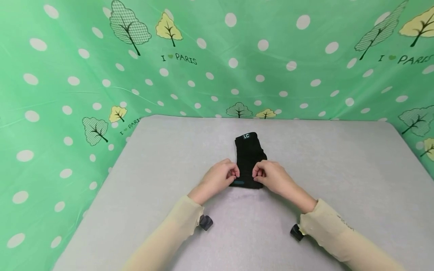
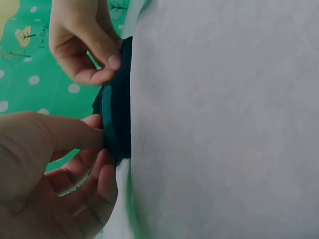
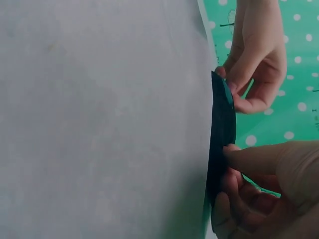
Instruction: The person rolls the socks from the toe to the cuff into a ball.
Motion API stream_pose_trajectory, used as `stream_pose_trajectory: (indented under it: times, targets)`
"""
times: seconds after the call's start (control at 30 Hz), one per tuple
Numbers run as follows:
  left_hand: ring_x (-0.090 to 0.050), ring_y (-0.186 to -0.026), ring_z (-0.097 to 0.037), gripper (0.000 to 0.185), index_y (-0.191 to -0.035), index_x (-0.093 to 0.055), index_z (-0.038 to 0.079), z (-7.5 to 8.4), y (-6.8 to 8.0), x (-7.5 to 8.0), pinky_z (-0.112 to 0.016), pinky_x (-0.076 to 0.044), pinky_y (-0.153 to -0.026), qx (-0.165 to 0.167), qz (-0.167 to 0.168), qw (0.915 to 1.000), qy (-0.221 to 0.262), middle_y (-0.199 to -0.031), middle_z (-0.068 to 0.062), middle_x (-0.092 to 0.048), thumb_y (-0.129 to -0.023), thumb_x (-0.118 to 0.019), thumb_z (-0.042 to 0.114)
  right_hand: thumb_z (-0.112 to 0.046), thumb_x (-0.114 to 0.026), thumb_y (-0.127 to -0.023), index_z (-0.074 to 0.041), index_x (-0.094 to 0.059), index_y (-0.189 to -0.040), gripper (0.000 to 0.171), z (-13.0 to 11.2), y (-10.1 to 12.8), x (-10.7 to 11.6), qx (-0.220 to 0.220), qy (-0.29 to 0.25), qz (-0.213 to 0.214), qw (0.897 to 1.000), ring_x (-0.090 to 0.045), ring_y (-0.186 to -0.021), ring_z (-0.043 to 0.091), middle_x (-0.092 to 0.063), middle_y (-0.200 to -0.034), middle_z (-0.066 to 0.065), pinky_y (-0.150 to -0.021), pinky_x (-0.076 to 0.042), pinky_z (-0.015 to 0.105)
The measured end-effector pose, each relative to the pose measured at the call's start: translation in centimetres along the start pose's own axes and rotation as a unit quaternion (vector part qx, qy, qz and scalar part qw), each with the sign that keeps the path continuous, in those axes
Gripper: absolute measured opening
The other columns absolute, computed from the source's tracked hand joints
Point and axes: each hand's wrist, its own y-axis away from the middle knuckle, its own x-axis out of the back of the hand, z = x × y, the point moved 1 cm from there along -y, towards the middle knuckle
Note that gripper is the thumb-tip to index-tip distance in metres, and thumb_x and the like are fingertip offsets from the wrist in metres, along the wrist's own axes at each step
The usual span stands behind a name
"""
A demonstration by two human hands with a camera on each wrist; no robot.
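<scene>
A black sock [image 1: 248, 152] lies flat on the grey table, its white-lettered label towards the far side and a small blue mark near the edge closest to me. My left hand [image 1: 218, 176] pinches the sock's near left corner between thumb and fingers. At the near right part, my right hand [image 1: 275, 177] pinches the fabric the same way. From the left wrist view, the sock's near edge [image 2: 119, 104] shows as a dark band between both hands. The fingertips under the cloth are partly hidden.
The grey table [image 1: 169, 158] spreads around the sock on all sides. Behind it and to the left hangs a green dotted cloth [image 1: 234, 82] with printed trees. Black wrist devices [image 1: 205, 222] sit under both cream sleeves [image 1: 169, 229].
</scene>
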Motion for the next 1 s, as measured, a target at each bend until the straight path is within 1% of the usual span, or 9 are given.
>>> stream_pose_trajectory:
  times: [0.1, 0.2, 0.37, 0.47, 0.57, 0.63, 0.73, 0.87, 1.0]
  targets:
    - [-0.062, -0.085, -0.013, 0.015, -0.091, -0.069, 0.015, -0.2, 0.2, 0.1, -0.026, -0.052, -0.079, -0.01, -0.009, 0.9999, 0.009, -0.092, 0.0, -0.061, -0.088, -0.066, 0.001, -0.002, -0.075, -0.084, -0.012, -0.07, -0.08, 0.012, 0.2, 0.3, 0.3, 0.017, -0.004, 0.001, 1.0, -0.054, -0.069, 0.008, -0.061, -0.077, -0.001, -0.063, -0.046, 0.023]
    - [-0.063, -0.087, -0.012, 0.017, -0.094, -0.07, 0.015, -0.7, 0.5, 0.3, -0.026, -0.052, -0.081, -0.016, -0.016, 0.9996, 0.016, -0.095, 0.001, -0.062, -0.088, -0.064, 0.001, 0.0, -0.075, -0.083, -0.01, -0.072, -0.084, 0.011, 0.6, 0.6, 0.5, 0.043, -0.014, -0.002, 0.999, -0.058, -0.072, 0.007, -0.065, -0.08, -0.001, -0.066, -0.05, 0.025]
    - [-0.061, -0.084, -0.012, 0.015, -0.101, -0.071, 0.017, -1.2, 1.0, 0.7, -0.024, -0.049, -0.077, -0.015, -0.034, 0.9988, 0.031, -0.098, 0.001, -0.064, -0.087, -0.07, 0.011, -0.001, -0.077, -0.081, -0.008, -0.073, -0.092, 0.013, 1.2, 1.1, 0.7, 0.086, -0.022, -0.018, 0.996, -0.061, -0.074, 0.009, -0.066, -0.085, 0.001, -0.068, -0.053, 0.025]
    - [-0.056, -0.08, -0.011, 0.022, -0.105, -0.07, 0.018, -1.5, 1.2, 0.7, -0.023, -0.045, -0.075, -0.01, -0.055, 0.9981, 0.028, -0.099, 0.001, -0.062, -0.083, -0.077, 0.019, -0.005, -0.081, -0.079, -0.008, -0.072, -0.096, 0.019, 1.2, 1.3, 0.8, 0.091, -0.015, -0.035, 0.995, -0.06, -0.077, 0.01, -0.065, -0.089, 0.001, -0.069, -0.052, 0.024]
    - [-0.052, -0.079, -0.01, 0.031, -0.106, -0.067, 0.019, -1.8, 1.0, 0.4, -0.024, -0.043, -0.074, -0.009, -0.068, 0.9975, 0.013, -0.099, 0.002, -0.061, -0.08, -0.082, 0.023, -0.009, -0.084, -0.076, -0.008, -0.069, -0.098, 0.026, 1.1, 1.3, 0.8, 0.088, -0.003, -0.046, 0.995, -0.058, -0.078, 0.011, -0.063, -0.092, 0.001, -0.071, -0.05, 0.023]
    - [-0.051, -0.08, -0.009, 0.032, -0.106, -0.066, 0.019, -1.9, 0.9, 0.3, -0.024, -0.043, -0.074, -0.008, -0.07, 0.9975, 0.007, -0.097, 0.003, -0.06, -0.079, -0.084, 0.022, -0.01, -0.086, -0.075, -0.008, -0.068, -0.098, 0.029, 1.1, 1.2, 0.7, 0.087, 0.005, -0.05, 0.995, -0.056, -0.078, 0.01, -0.061, -0.092, 0.002, -0.072, -0.049, 0.024]
    - [-0.053, -0.083, -0.011, 0.03, -0.103, -0.065, 0.019, -2.0, 0.7, 0.1, -0.025, -0.044, -0.076, -0.006, -0.065, 0.9978, 0.004, -0.097, 0.003, -0.06, -0.079, -0.083, 0.02, -0.011, -0.087, -0.074, -0.008, -0.066, -0.097, 0.032, 0.9, 1.0, 0.5, 0.081, 0.015, -0.053, 0.995, -0.054, -0.077, 0.009, -0.059, -0.09, 0.002, -0.071, -0.049, 0.024]
    - [-0.054, -0.085, -0.01, 0.025, -0.103, -0.066, 0.019, -1.9, 0.6, 0.1, -0.026, -0.044, -0.077, 0.004, -0.06, 0.9982, -0.003, -0.098, 0.004, -0.061, -0.082, -0.079, 0.019, -0.009, -0.086, -0.074, -0.007, -0.064, -0.094, 0.03, 0.7, 0.9, 0.2, 0.083, 0.018, -0.039, 0.996, -0.053, -0.074, 0.008, -0.057, -0.087, 0.002, -0.069, -0.048, 0.024]
    - [-0.051, -0.078, -0.008, 0.027, -0.106, -0.064, 0.02, -1.7, 0.5, 0.2, -0.024, -0.043, -0.07, 0.007, -0.066, 0.9975, -0.023, -0.097, 0.005, -0.059, -0.083, -0.078, 0.021, -0.006, -0.08, -0.077, -0.007, -0.066, -0.09, 0.019, 0.9, 0.9, 0.1, 0.097, 0.012, -0.004, 0.995, -0.054, -0.07, 0.008, -0.058, -0.082, 0.001, -0.065, -0.047, 0.023]
